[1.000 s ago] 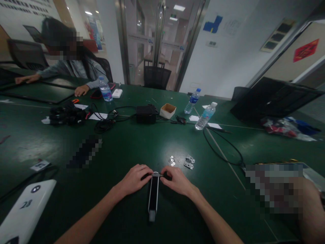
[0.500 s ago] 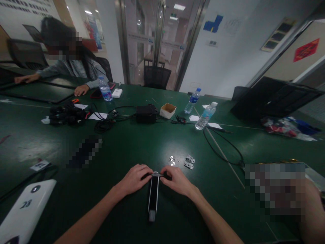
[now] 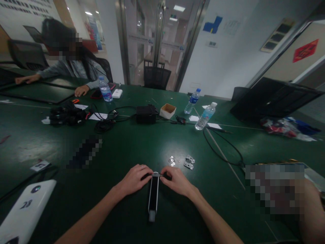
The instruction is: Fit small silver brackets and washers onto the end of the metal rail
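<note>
Pinching one bar (image 3: 153,198), left hand (image 3: 135,178) meets right hand (image 3: 177,181) near two brackets (image 3: 189,162).

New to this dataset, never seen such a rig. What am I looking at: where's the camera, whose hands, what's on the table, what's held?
No machine here: a person works bare-handed, and the one camera sits on their head, looking forward and down. The left hand and right hand enter from the bottom; their fingertips pinch the far end of a black bar lying on the green table. Just beyond lie small washers and two metal plates. Farther off are water bottles, a cardboard box and cables. At the far left, another person's hand rests on the table.
</note>
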`<state>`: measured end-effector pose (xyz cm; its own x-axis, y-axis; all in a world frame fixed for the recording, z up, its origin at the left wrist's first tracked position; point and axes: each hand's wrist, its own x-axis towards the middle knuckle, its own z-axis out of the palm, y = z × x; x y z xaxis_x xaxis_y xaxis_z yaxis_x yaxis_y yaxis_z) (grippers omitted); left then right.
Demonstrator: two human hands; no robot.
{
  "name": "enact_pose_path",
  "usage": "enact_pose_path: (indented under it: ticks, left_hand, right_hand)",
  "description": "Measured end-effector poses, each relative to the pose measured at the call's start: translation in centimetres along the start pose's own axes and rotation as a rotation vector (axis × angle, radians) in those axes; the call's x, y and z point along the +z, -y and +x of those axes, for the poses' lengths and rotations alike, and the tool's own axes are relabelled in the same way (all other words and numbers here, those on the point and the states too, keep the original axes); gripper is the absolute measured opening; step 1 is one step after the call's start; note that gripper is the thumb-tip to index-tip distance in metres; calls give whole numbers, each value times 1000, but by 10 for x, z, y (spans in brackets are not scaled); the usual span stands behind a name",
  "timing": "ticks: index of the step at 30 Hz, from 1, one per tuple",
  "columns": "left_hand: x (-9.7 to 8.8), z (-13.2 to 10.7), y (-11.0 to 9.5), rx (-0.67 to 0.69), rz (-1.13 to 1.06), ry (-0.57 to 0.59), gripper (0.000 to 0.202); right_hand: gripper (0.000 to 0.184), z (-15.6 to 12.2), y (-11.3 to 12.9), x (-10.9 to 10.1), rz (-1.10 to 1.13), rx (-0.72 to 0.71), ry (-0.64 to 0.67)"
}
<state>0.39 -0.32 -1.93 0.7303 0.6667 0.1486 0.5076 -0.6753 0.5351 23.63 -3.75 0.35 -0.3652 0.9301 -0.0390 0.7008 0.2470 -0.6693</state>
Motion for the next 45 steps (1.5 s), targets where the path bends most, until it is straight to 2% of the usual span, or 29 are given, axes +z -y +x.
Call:
enact_pose_path:
  ticks: [18, 22, 25, 29, 33, 36, 41, 45]
  left_hand:
    - [0, 0, 0, -21, -6, 14, 18]
    - [1, 0, 2, -15, -9, 11, 18]
    - [1, 0, 2, 4, -19, -7, 19]
    - [0, -1, 0, 3, -27, -27, 19]
    - [1, -1, 0, -3, -16, -26, 20]
    - [2, -1, 0, 4, 8, -70, 19]
    - [2, -1, -6, 76, 34, -256, 21]
    - [3, -1, -12, 156, 28, -399, 20]
  right_hand:
    - [12, 0, 4, -3, 4, 38, 32]
    - [16, -1, 4, -5, 40, 69, 46]
    - [17, -1, 0, -2, 117, 104, 9]
    - [22, 3, -11, 3, 389, 128, -125]
    - [33, 7, -18, 6, 826, 190, -208]
    - [38, 9, -14, 5, 1148, 239, -233]
    - [35, 7, 6, -2, 1535, 260, -156]
    - [41, 5, 23, -4, 1640, 255, -21]
